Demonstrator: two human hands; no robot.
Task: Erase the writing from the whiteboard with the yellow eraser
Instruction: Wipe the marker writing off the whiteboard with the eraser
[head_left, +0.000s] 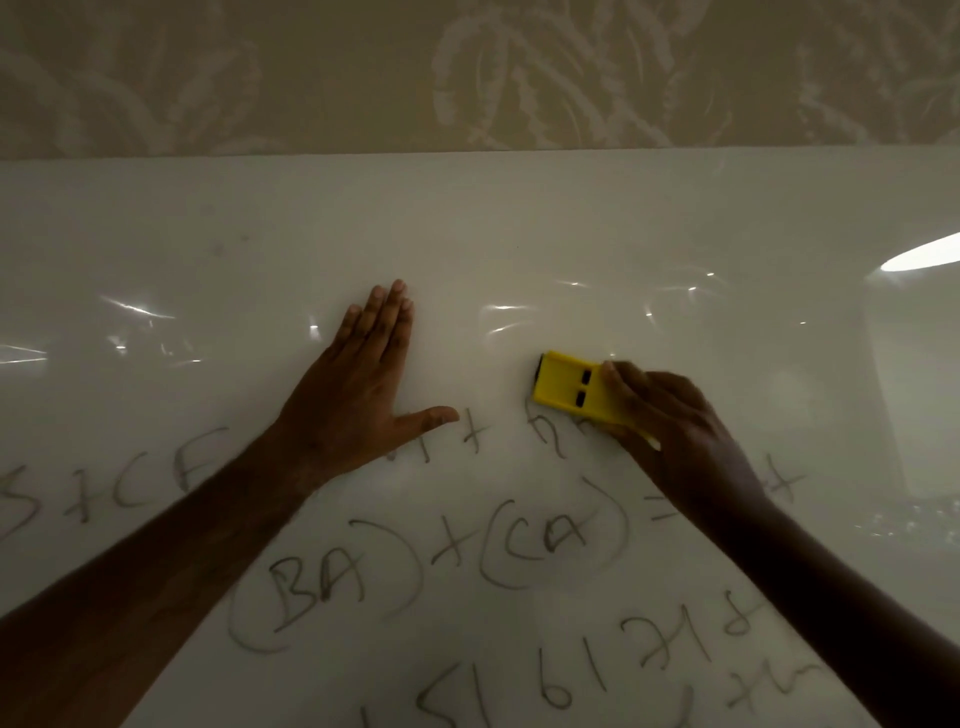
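Observation:
A glossy whiteboard (519, 223) fills most of the view, its top edge against a patterned wall. Faint dark handwriting (519, 545) in letters, brackets and plus signs covers its lower half; the upper half is blank. My right hand (680, 431) grips the yellow eraser (569, 387) and presses it flat on the board at the top of the writing, just above a partly wiped letter. My left hand (358, 384) lies flat on the board to the left of the eraser, fingers together and thumb spread, covering part of a line of writing.
A beige wall with a pale leaf pattern (519, 78) runs above the board. Bright light reflections (919, 257) glare on the board's right side.

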